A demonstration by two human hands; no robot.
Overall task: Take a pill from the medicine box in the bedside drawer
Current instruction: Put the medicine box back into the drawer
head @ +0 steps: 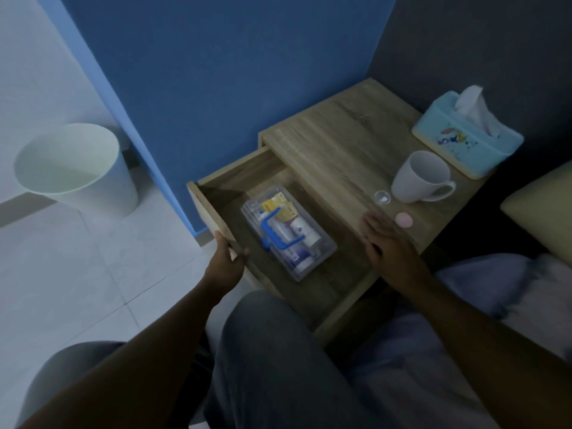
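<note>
No writing is coming through legibly anywhere: the labels inside the medicine box (289,232) are blurring into white, purple and yellow patches, and the print on the side of the tissue box (464,140) is showing only as a coloured cartoon-like smudge.

The medicine box, a clear plastic case with a blue handle (278,232) across its lid, is lying flat in the open drawer (235,181), its lid down. Bottles or tubes and a yellow packet are showing through the plastic.

The left hand (227,260) is gripping the drawer front (209,212) at its top edge, fingers curling over the outside and the thumb pressing on the inner side, so it is closed on the panel. The medicine box is sitting just to the right of this hand, near it but not touching.

The right hand (388,243) is hovering flat, fingers stretched out and together, holding nothing, over the front edge of the nightstand (334,144). Whether it is touching the wood cannot be told. The medicine box is lying to its left and lower, inside the drawer, apart from it.

On the nightstand top, a pink cap (404,219) is lying just beside the right fingertips, a small clear vial (382,198) is standing behind it, and a white mug (422,178) is standing beside that, with the tissue box at the back. A white bin (74,165) is standing on the floor to the left.
</note>
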